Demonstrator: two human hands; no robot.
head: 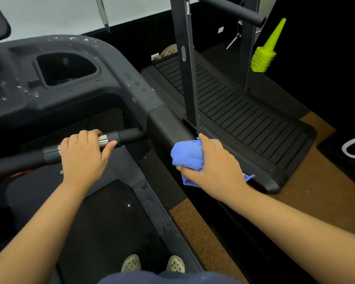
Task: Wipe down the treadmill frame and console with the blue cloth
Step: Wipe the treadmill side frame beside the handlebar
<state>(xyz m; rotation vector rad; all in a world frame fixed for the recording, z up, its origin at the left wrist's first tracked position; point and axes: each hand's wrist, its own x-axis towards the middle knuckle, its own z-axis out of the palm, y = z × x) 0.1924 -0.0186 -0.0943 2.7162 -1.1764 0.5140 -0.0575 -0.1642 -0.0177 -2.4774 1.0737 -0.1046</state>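
I have just one view, a wide-angle camera on the wearer's head, looking forward and steeply down from standing height. It sits close over the dark grey plastic treadmill console (74,78), which fills the upper left, while both forearms reach in from the bottom edge. The pale perforated clogs (153,263) show almost straight below. Straight lines bow near the borders, probably lens distortion

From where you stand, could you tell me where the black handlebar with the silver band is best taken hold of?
Take the handlebar on its bare black stretch between the silver band and the side arm, from above, as the left hand does. The bar lies roughly level and round, so fingers can wrap over it. The right hand is busy with the blue cloth.
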